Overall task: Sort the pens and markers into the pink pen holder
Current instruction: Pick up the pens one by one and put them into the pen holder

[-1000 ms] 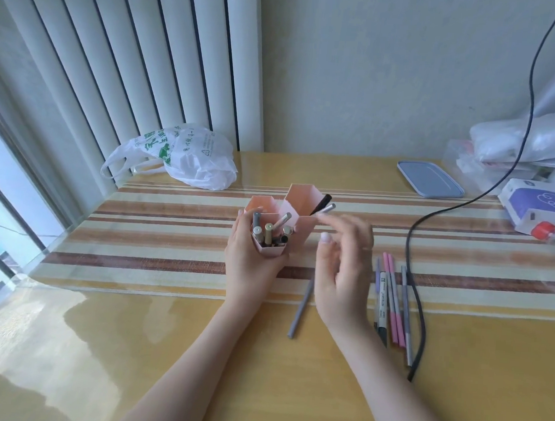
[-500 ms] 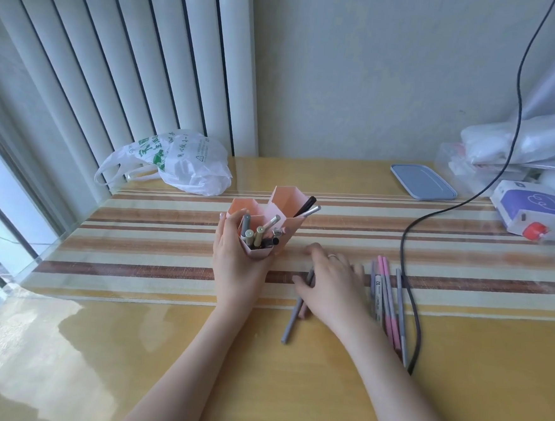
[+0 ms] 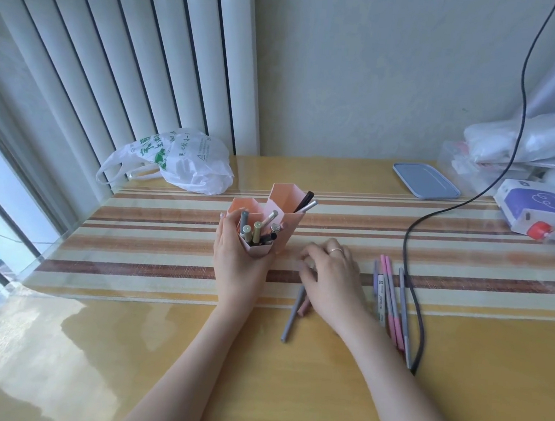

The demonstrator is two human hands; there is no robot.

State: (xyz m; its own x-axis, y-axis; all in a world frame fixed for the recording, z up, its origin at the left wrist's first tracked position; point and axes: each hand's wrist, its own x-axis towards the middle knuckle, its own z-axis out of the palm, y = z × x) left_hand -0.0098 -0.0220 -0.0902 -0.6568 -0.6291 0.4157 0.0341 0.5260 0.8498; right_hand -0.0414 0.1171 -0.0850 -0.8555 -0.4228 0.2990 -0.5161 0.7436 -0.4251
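Pink pen holder stands mid-worktop on the striped mat, hexagonal compartments clustered; front compartment holds several pens and markers, rear right compartment holds a black and a silver pen leaning out over the rim. Left hand grips the holder's front compartment, fingers wrapped round its left wall. Right hand lies palm-down on the worktop just right of the holder, fingers curled over a grey pen and a pinkish one beside it; whether it actually grips either, cannot tell. Loose markers, pink, lilac and grey, lie in a row right of that hand, beside a black cable. Behind: white plastic bag, blue lid, tissue pack.
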